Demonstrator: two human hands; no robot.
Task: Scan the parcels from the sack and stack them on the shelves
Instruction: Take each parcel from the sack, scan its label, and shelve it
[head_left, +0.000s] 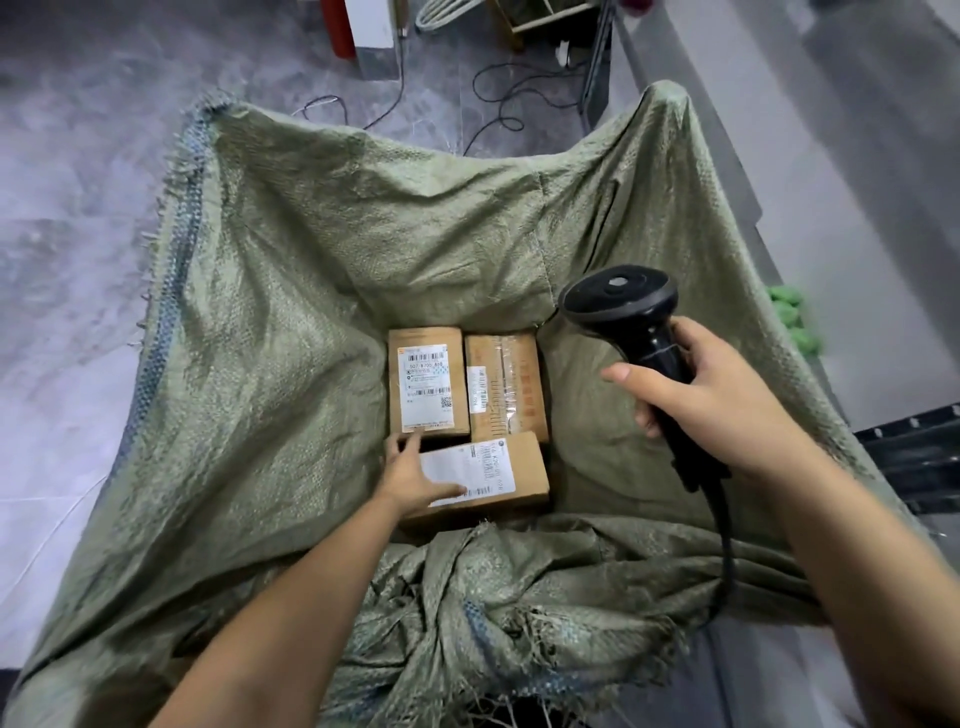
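Note:
A big green woven sack (291, 291) lies wide open on the floor. Three brown cardboard parcels rest at its bottom. The near parcel (519, 480) has a white label, and my left hand (415, 475) grips its left end, thumb on the label and fingers over the far edge. Behind it sit a labelled parcel (427, 382) on the left and a taped parcel (506, 387) on the right. My right hand (701, 392) holds a black barcode scanner (621, 304) by its handle above the sack's right side, head pointing down toward the parcels.
The scanner's cable (727, 551) hangs down over the sack's near rim. Loose cables (519, 88) lie on the grey floor beyond the sack. A dark metal shelf frame (914, 457) stands at the right, with something green (795, 322) beside the sack.

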